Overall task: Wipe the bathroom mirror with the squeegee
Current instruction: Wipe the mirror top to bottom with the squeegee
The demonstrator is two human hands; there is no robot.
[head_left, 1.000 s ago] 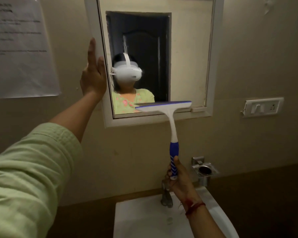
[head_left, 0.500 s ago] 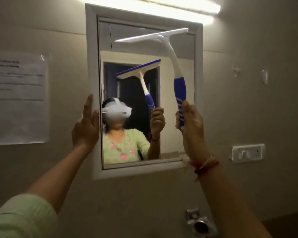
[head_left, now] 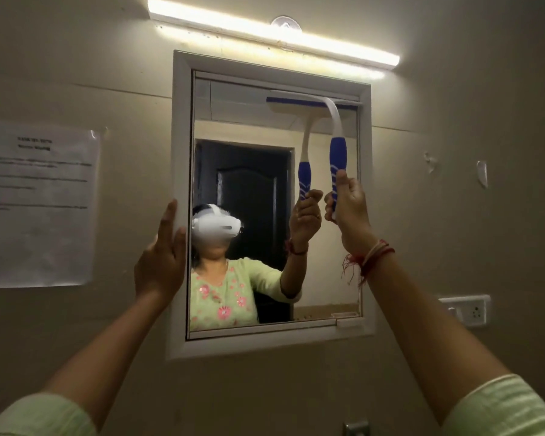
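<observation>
My right hand (head_left: 348, 212) grips the squeegee (head_left: 338, 152) handle, blade on the mirror (head_left: 249, 121) glass top right, left hand (head_left: 162, 259) flat, open, bracing the frame (head_left: 180, 136); looks like stroke start, pane below not yet wiped.

The print on the white paper sheet (head_left: 41, 209) taped to the wall is too blurred to read, and the picture's left edge cuts the sheet. The blue-and-white plastic squeegee (head_left: 337, 152) has the lower end of its handle buried in the right hand (head_left: 348, 215). The left hand (head_left: 161, 259) covers a stretch of the white-framed wall mirror (head_left: 180, 121). A grey metal fitting (head_left: 355, 429) is cropped by the bottom edge.
</observation>
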